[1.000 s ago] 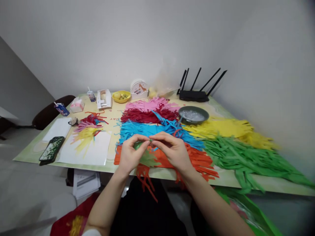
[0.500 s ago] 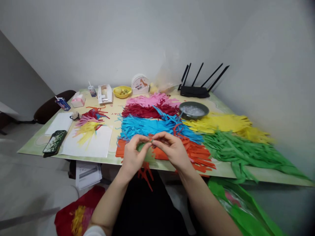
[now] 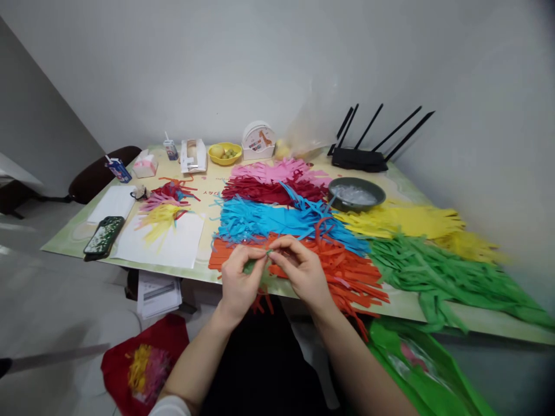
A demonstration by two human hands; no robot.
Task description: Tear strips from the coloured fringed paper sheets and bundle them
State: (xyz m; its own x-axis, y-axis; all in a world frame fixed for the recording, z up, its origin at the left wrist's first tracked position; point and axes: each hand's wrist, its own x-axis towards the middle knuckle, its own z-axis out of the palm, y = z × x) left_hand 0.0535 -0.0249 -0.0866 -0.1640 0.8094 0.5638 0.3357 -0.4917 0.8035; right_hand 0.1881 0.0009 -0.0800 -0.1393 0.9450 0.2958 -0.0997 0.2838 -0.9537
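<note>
Near the table's front edge, my left hand (image 3: 241, 277) and my right hand (image 3: 303, 271) meet, both pinched on a small green strip (image 3: 269, 252). More green shows inside the curl of my left fingers; its exact shape is hidden. Under and behind the hands lie orange fringed strips (image 3: 355, 277), some hanging over the edge. Beyond them are rows of blue strips (image 3: 260, 219), dark red strips (image 3: 269, 190) and pink strips (image 3: 277, 171). Yellow strips (image 3: 407, 221) and green strips (image 3: 433, 271) are piled to the right.
A dark bowl (image 3: 377, 199) with clear contents stands behind the yellow strips, near a black router (image 3: 359, 160). On the left are a phone (image 3: 104, 237), white paper (image 3: 182, 248) and a multicoloured tassel bunch (image 3: 162, 216). Red (image 3: 117, 370) and green (image 3: 451, 370) bags sit below.
The view has shifted slightly, so the table appears a little further right. Both hands keep their pinch on the green strip, with little movement of the fingers.
</note>
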